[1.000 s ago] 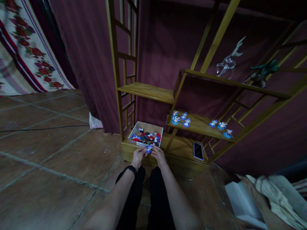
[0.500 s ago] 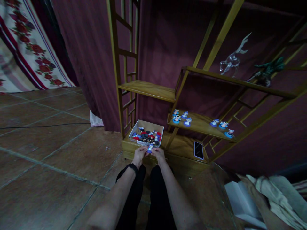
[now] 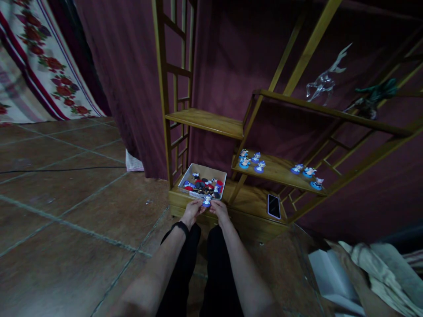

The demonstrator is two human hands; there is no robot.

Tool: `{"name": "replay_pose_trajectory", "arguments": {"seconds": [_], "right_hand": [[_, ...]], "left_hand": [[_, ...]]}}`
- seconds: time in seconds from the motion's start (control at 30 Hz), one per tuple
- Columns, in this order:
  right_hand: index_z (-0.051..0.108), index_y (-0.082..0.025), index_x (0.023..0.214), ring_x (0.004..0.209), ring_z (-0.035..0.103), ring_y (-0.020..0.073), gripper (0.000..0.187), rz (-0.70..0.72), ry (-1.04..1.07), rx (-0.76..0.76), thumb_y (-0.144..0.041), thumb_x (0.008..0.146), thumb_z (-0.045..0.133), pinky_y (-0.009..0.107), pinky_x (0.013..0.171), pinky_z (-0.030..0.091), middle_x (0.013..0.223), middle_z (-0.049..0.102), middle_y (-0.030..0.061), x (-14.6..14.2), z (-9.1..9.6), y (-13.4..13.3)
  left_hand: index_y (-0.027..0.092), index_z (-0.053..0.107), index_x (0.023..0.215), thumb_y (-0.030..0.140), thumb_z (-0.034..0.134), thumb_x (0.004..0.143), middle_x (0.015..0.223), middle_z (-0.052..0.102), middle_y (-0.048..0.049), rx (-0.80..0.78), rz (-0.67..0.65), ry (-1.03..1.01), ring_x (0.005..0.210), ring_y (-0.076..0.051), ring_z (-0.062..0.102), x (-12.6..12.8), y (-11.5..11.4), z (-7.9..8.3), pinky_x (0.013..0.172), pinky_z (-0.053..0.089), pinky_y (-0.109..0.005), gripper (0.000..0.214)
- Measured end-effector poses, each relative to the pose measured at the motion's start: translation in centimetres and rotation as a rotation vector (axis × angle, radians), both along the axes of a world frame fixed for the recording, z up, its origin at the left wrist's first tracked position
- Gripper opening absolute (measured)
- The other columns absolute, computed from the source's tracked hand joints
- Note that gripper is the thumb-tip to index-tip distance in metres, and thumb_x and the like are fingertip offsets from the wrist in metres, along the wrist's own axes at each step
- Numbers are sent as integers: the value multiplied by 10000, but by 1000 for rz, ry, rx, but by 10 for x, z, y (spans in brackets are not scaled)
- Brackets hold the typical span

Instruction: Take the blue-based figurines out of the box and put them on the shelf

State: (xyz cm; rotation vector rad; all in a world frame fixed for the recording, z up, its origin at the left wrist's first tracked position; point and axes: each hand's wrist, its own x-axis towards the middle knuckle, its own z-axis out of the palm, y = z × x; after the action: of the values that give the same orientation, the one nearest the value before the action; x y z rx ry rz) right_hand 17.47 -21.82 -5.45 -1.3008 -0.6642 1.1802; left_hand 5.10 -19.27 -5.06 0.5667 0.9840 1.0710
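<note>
A small purple-and-white figurine (image 3: 207, 201) is upright between my two hands, just in front of the box. From one side my left hand (image 3: 192, 212), with a dark band on the wrist, pinches its base. My right hand (image 3: 219, 209) closes its fingertips on the opposite side. Right behind them a shallow cardboard box (image 3: 208, 170) holds a jumble of red, black, white and purple figurines (image 3: 207, 186). On the low shelf to the right stand several purple and blue figurines (image 3: 259, 166), in one group at the left end and another (image 3: 309, 171) at the right end.
The wooden shelf unit (image 3: 205, 123) rises in front of me, with uprights between its levels. A phone (image 3: 273, 206) lies on the bottom board. Higher up stand a clear glass animal (image 3: 322, 83) and a dark green ornament (image 3: 372, 97). A white box (image 3: 332, 275) is at lower right.
The figurine now shows more upright and facing me between my fingers. My hands stay at nearly the same spot, and the view has shifted slightly.
</note>
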Motion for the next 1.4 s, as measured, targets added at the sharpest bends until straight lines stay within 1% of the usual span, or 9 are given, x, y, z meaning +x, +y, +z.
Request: {"name": "replay_pose_trajectory", "arguments": {"seconds": [0.2,0.4,0.5,0.67,0.8,0.97,1.13,1.23,1.4], "right_hand": [[646,-170,716,639,605,140,267,36,67,13,-326,508,706,279,635,495,693,652,11,-2,1,0],[629,-169,758,687,619,153,298,92,122,51,-272,495,721,294,680,492,735,658,16,0,3,-2],[621,-173,757,695,619,154,298,111,97,48,-268,494,723,294,681,488,742,658,15,1,3,-2],[609,-173,740,685,616,156,309,86,75,29,-258,468,728,287,665,487,724,653,4,0,5,-2],[623,-182,783,687,614,151,302,111,58,40,-308,520,698,269,644,478,761,663,10,0,7,-3],[639,-180,774,650,596,129,294,88,-38,0,-322,521,692,232,597,449,741,662,1,1,2,-2],[639,-168,715,612,586,141,261,46,-63,-6,-318,507,687,256,591,449,664,651,-7,-2,0,1],[633,-160,662,578,579,146,241,21,-62,-10,-303,480,700,272,587,456,598,633,-14,-2,0,2],[634,-155,636,546,566,131,216,-12,-94,-5,-289,478,696,259,565,461,580,629,-19,-3,-2,2]], "left_hand": [[113,630,740,142,707,615,644,642,-56,-12,-55,-10,526,-107,590,0,-1,0,558,488,-230,150],[125,649,791,33,738,507,632,631,-28,33,-128,-9,548,-100,591,2,0,-4,557,470,-206,312],[118,651,788,19,734,495,571,597,-5,62,-117,2,498,-88,561,3,1,-6,523,449,-197,320],[117,636,837,-8,718,489,548,573,15,69,-98,4,489,-84,552,5,0,-7,519,438,-195,379],[119,607,896,-12,703,493,555,581,19,111,-88,0,487,-88,555,6,0,-6,517,427,-197,434],[106,589,820,8,726,472,541,584,14,140,-105,36,445,-77,521,7,-1,-7,481,390,-193,386],[111,588,778,53,759,465,598,613,-13,128,-102,31,509,-106,565,9,-3,-7,525,434,-221,362],[112,578,756,26,745,478,604,614,-16,129,-56,19,528,-120,579,11,-5,-5,551,458,-243,336],[104,562,723,-44,676,510,561,584,5,134,-6,34,500,-115,568,14,-8,-3,556,462,-248,284]]}}
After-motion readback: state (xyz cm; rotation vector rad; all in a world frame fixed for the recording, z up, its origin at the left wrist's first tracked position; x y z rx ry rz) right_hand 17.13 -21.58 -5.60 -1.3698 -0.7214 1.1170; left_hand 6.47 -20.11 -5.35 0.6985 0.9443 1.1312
